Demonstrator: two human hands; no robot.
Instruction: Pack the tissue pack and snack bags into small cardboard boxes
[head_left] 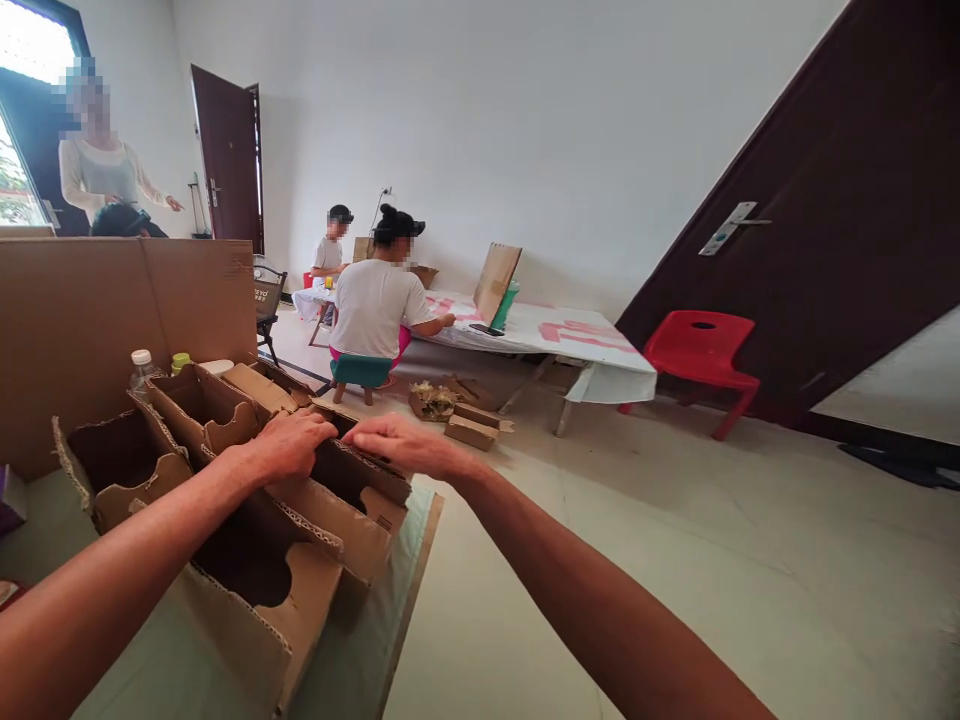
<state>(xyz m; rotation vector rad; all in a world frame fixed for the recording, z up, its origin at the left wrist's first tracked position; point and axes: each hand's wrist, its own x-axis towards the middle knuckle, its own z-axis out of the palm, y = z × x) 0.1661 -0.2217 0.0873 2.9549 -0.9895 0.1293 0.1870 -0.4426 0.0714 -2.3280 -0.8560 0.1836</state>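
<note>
Several open-topped cardboard boxes with cut-out fronts stand close together on the table before me. My left hand (296, 442) is closed over the near rim of one cardboard box (330, 515), its knuckles up. At the far rim of that same box is my right hand (405, 445), fingers bent over the edge; the fingertips are partly hidden. Nearest me is another cardboard box (311, 610) with a rounded cut-out, partly under my left forearm. To the left are a third box (120, 455) and a narrower one (206, 400).
A tall cardboard panel (112, 330) stands behind the boxes, with a clear bottle (142, 372) beside it. The table's edge (412, 600) runs to my right. Beyond, a person (379, 300) sits at a long table (600, 345); a red chair (701, 350) stands by the door.
</note>
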